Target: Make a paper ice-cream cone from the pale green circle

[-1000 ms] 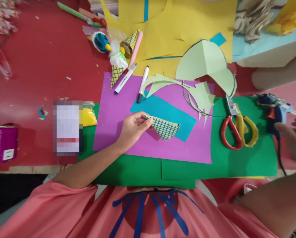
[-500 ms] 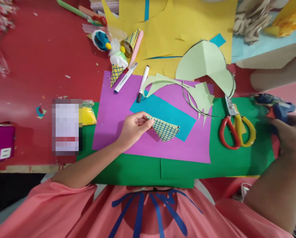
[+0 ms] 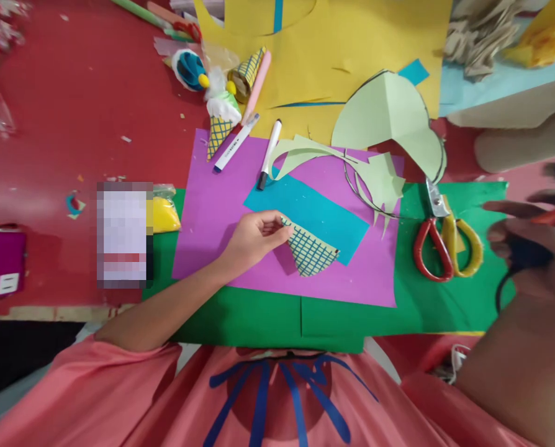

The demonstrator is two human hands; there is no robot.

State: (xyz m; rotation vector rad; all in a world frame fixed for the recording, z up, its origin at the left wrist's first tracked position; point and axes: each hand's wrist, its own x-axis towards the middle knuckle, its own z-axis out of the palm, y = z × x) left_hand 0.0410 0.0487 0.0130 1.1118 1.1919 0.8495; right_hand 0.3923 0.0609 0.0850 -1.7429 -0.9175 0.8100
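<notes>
Pinched between the thumb and fingers of my left hand (image 3: 261, 239) is a corner of a pale fan-shaped piece of paper (image 3: 312, 251) with a dark blue grid drawn on it. The piece is over a blue paper rectangle (image 3: 324, 214) and a purple sheet (image 3: 221, 248). At the right edge, my right hand (image 3: 529, 248) is closed around a dark blue glue gun (image 3: 531, 254) with an orange part and a black cord. Motion blurs this hand, and the tool is partly cut off by the frame. Scissors (image 3: 433, 248) with red and yellow handles lie left of it.
Two markers (image 3: 236, 143) lie above the purple sheet. Small paper ice-cream cones (image 3: 220, 133) stand behind them. Pale green cut-outs (image 3: 384, 112) and scraps lie toward the scissors. A yellow sheet (image 3: 305, 68) covers the back; a purple box (image 3: 2, 264) sits far left.
My right hand has lifted the glue gun up from the right side of the table, toward the frame's edge. The gridded paper in my left hand has shifted slightly right and down.
</notes>
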